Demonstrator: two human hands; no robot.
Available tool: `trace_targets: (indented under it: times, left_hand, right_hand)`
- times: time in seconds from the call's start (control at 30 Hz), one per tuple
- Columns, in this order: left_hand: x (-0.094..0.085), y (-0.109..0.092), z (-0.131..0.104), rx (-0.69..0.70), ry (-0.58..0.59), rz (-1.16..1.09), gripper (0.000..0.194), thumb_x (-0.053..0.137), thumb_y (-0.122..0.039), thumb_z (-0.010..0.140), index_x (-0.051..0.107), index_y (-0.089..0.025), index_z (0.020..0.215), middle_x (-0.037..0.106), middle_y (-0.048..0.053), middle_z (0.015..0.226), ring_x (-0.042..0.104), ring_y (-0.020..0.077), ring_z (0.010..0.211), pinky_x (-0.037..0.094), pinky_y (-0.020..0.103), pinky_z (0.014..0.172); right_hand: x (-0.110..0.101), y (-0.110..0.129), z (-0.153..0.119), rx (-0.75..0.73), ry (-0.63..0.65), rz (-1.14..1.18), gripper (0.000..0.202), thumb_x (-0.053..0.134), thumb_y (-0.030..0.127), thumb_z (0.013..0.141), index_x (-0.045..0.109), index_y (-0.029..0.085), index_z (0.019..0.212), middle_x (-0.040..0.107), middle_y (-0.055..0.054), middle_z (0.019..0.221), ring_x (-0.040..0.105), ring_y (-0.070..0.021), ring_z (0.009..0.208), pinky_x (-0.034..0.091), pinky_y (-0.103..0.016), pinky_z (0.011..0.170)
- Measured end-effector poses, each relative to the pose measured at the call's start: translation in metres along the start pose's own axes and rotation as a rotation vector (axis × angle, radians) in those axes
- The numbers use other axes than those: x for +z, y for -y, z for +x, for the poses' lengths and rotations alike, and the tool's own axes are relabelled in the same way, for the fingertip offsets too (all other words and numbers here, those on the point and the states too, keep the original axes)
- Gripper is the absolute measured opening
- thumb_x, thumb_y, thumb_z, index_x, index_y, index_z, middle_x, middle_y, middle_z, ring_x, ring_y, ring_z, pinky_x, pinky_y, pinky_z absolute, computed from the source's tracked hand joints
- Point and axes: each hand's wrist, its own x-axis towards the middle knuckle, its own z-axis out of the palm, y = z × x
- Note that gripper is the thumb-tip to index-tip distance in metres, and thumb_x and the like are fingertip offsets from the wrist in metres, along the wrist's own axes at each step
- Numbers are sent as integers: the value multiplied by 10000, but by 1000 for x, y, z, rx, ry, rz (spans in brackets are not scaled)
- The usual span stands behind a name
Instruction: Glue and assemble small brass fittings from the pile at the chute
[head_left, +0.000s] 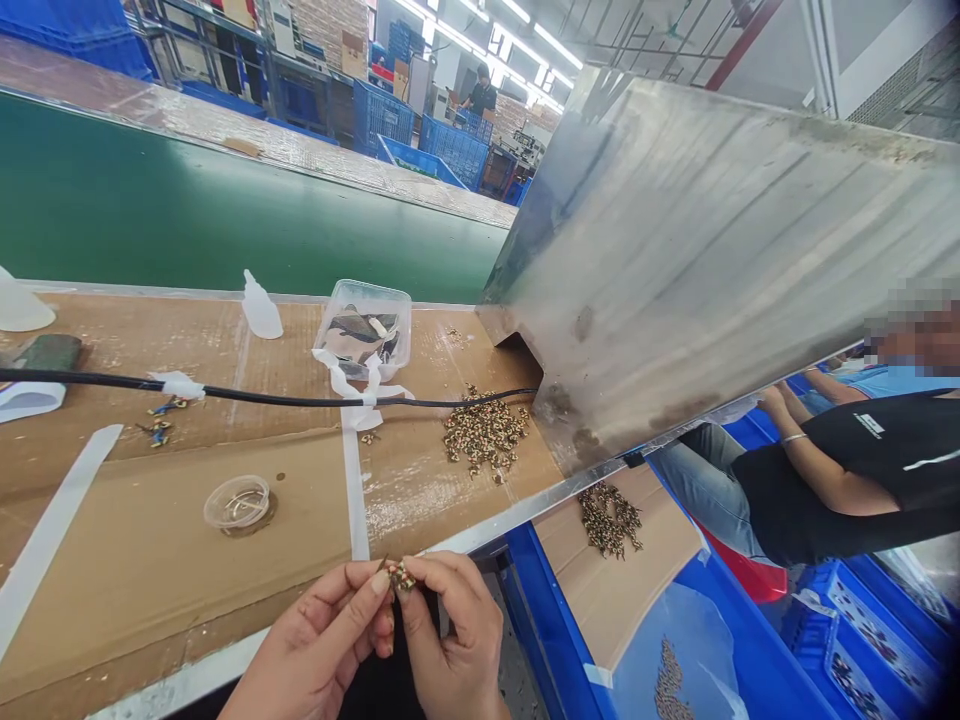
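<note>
Above the table's front edge, my left hand [326, 635] and my right hand [456, 630] meet with their fingertips pinched. A small cluster of gold-and-dark parts [403, 577] sits between them, gripped by my right thumb and forefinger. A thin dark tip shows at my left fingertips, too small to name. Behind my hands, a loose pile of similar small parts [486, 432] lies on the cardboard-covered table [300, 540]. To the left stands a small round clear plastic cup [237, 503].
A black cable [255, 397] crosses the table, taped with white strips. A clear tub [363, 325] and a white squeeze bottle [261, 306] stand farther back. A metal panel [697, 260] rises at right; beyond it sits a person [832, 470]. More parts [610, 520] lie on cardboard over a blue crate.
</note>
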Motion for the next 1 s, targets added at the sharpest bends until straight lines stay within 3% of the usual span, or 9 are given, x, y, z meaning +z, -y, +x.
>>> trace_targets:
  times: [0.5,0.7,1.0]
  left_hand:
    - [0,0,0,29,-67,-6,439,936,-503,494,753,-199,752,629,-1,665,543,146,618,521,245,611]
    - [-3,4,-1,36,-46,21,412,904,-527,552,753,-195,743,631,8,647,541,157,625,519,257,617]
    - [-5,7,3,32,-33,-16,395,907,-504,562,758,-187,744,633,9,640,538,151,614,512,252,608]
  right_hand:
    - [-1,-1,-1,-32,-30,-44,190,590,136,934,702,251,1038,734,-23,893,704,-148,807,592,-230,736]
    - [-1,-14,-10,-216,-19,-155,271,552,105,956,660,229,1172,723,-60,952,701,-160,855,602,-256,767]
    - [4,-18,-13,-250,-56,-123,246,565,81,943,670,205,1127,712,-69,931,690,-161,834,602,-270,738]
